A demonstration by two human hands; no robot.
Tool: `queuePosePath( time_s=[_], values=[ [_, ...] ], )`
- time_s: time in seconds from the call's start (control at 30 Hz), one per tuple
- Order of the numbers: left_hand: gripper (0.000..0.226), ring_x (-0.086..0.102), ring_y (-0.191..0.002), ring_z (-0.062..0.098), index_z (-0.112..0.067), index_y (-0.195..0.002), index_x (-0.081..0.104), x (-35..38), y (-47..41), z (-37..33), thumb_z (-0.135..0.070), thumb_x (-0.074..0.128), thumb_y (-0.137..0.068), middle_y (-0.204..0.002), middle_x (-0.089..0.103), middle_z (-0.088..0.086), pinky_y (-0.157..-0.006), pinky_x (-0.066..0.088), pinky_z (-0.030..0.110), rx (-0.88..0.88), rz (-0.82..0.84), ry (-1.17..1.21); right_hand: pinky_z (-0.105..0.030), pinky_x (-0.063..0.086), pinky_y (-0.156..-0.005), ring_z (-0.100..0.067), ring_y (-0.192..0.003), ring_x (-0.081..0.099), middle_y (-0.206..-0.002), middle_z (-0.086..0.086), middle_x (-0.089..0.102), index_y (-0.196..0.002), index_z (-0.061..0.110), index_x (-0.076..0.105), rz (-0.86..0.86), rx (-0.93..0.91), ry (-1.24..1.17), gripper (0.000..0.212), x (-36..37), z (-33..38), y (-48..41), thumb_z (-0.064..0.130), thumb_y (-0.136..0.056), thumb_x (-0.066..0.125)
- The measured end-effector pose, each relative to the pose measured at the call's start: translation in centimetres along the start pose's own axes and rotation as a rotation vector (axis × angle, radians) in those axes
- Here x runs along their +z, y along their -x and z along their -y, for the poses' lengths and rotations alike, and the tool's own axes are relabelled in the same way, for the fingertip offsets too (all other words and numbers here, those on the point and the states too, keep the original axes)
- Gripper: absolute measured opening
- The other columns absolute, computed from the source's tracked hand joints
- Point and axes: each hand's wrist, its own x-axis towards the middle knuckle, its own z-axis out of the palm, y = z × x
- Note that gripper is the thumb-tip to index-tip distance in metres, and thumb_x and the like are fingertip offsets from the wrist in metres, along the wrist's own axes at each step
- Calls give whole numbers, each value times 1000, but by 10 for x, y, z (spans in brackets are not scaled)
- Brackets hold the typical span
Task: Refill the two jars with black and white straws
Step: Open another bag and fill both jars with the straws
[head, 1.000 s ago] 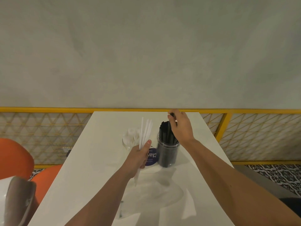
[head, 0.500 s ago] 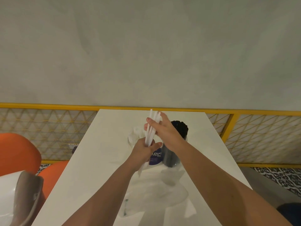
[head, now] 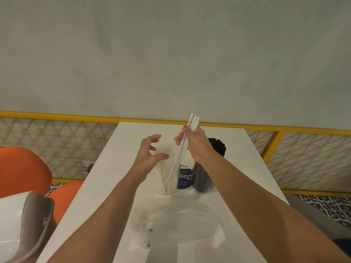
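Observation:
My right hand (head: 195, 144) grips a bundle of white straws (head: 180, 154) tilted over a clear jar (head: 166, 179) that holds white straws. The bundle's lower ends hang at the jar's mouth. My left hand (head: 150, 156) hovers just left of the bundle above the jar, fingers spread and holding nothing. Right of it stands a second clear jar (head: 204, 179) packed with black straws (head: 217, 147). Both jars stand on a white table (head: 106, 186).
A purple label (head: 184, 180) shows between the jars. Crumpled clear plastic wrap (head: 176, 223) lies on the table nearer me. A yellow lattice railing (head: 57, 141) runs behind the table. Orange seats (head: 22, 169) and a white-and-grey object (head: 24, 224) sit at left.
The white straws passed from my left hand to my right. My left hand let go and opened. My right hand left the black jar and now tilts the bundle toward the white jar.

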Motion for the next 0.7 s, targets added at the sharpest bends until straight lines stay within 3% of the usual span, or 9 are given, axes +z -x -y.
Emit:
queuePosePath(
  time_s=[0.1, 0.2, 0.3, 0.4, 0.6, 0.7],
  values=[
    [57, 40, -103, 18, -29, -121, 49, -10, -5, 11, 0, 68, -76, -123, 40, -3, -75, 38, 18, -17, -68, -16, -37, 53, -73, -18, -61, 59, -68, -7, 53, -103, 4, 45, -92, 13, -54, 9, -2, 6, -12, 11, -99, 41],
    [69, 37, -120, 19, -29, -131, 41, -11, -10, 24, -1, 71, -75, -136, 32, -2, -91, 39, 28, -92, -22, -59, -44, 51, -87, -18, -61, 58, -67, -7, 52, -106, 5, 45, -152, 3, -101, 10, -3, 13, -24, 12, -100, 39],
    [97, 26, -138, 20, -27, -145, 19, -8, -13, 35, -15, 80, -71, -152, 22, -4, -108, 34, 41, -190, 117, -109, -42, 52, -86, -16, -60, 57, -66, -6, 52, -109, 8, 44, -216, -10, -121, 11, 0, 16, -32, 12, -100, 39],
    [111, 25, -140, 22, -25, -148, 8, -3, -16, 41, -25, 83, -67, -154, 23, -3, -109, 32, 43, -228, 168, -131, -40, 51, -85, -15, -59, 56, -65, -4, 52, -104, 10, 44, -255, -48, -136, 7, 4, 10, -33, 13, -100, 39],
    [97, 40, -128, 22, -25, -141, 26, 3, -22, 48, -30, 85, -65, -144, 37, -1, -104, 40, 39, -243, 168, -129, -23, 48, -73, -9, -66, 62, -70, 0, 59, -102, 13, 44, -143, -178, 23, 9, 9, -26, -24, 19, -100, 39],
    [86, 44, -121, 20, -24, -138, 32, 3, -25, 50, -28, 82, -68, -139, 43, -1, -99, 42, 35, -233, 160, -128, -20, 49, -71, -5, -61, 63, -70, 1, 61, -99, 16, 45, -145, -187, 58, 9, 9, -31, -22, 22, -100, 39]
  ],
)
